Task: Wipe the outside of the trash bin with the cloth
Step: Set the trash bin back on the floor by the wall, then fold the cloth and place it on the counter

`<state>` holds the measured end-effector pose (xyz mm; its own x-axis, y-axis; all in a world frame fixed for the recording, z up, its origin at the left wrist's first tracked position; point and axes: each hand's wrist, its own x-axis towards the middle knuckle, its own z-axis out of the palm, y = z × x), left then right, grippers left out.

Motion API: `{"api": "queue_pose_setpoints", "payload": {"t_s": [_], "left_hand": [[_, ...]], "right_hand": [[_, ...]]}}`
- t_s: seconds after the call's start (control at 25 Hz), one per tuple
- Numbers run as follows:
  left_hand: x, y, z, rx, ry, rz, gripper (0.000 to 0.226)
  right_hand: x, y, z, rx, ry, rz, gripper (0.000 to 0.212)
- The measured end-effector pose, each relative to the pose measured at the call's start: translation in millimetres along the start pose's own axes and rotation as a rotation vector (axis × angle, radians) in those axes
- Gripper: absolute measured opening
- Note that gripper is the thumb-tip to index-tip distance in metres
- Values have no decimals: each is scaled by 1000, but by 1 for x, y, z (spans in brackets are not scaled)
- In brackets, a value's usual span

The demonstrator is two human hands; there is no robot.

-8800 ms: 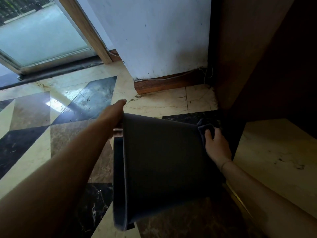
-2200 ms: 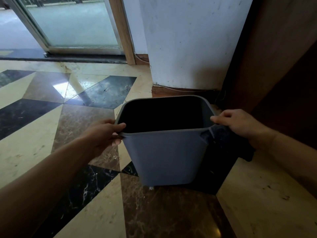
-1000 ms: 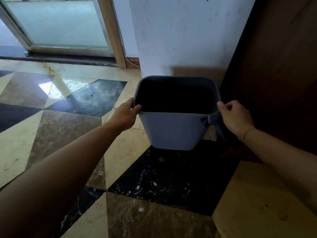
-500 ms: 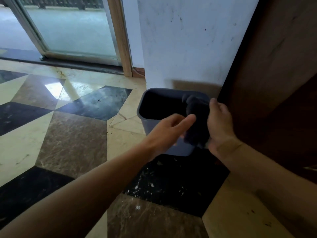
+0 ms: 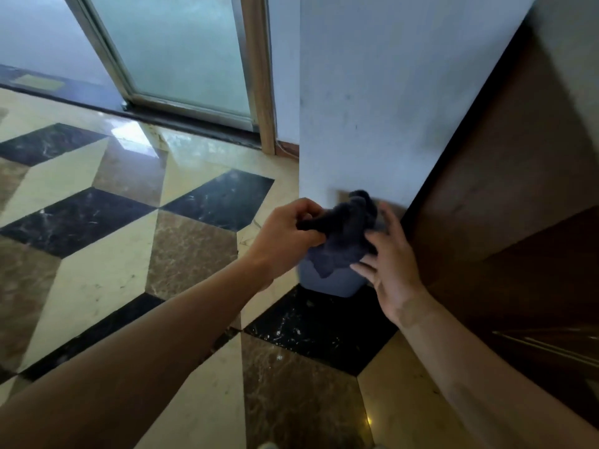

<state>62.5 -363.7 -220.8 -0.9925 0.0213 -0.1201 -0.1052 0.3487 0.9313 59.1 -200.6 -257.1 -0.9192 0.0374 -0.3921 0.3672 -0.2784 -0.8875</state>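
bin: grey trash bin [image 5: 327,280] stands upright on the marble floor [image 5: 107,273], mostly hidden behind the hands; only its lower wall shows.
bin edges: far side sits close against the white pillar [image 5: 389,102]; dark wooden panel [image 5: 505,196] just beside it on the right. Tight on those two sides.
open room: left and near sides face bare floor, wide clearance out to the sliding glass door [image 5: 181,56].
cloth: dark cloth [image 5: 346,234], bunched, held in the air in front of the bin.
left hand [image 5: 285,238]: fingers curled closed, pinching the cloth's left end.
right hand [image 5: 392,264]: fingers spread, palm against the cloth's right side, not clenched.
in the way: both forearms and the cloth block sight of the bin's rim.
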Motion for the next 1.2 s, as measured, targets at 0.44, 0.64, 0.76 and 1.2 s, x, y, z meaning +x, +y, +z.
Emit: {"api": "queue_pose_setpoints", "payload": {"t_s": [0.44, 0.64, 0.76, 1.2], "left_hand": [[-64, 326, -125, 404, -214, 317, 28], [-75, 404, -154, 355, -105, 389, 24], [-76, 427, -149, 247, -11, 371, 23], [-44, 473, -82, -180, -201, 269, 18]], "right_hand": [[-163, -287, 45, -766, -140, -364, 41], [-215, -383, 32, -540, -8, -405, 10], [-236, -414, 26, -537, 45, -507, 10], [-269, -475, -31, -537, 341, -599, 10]]}}
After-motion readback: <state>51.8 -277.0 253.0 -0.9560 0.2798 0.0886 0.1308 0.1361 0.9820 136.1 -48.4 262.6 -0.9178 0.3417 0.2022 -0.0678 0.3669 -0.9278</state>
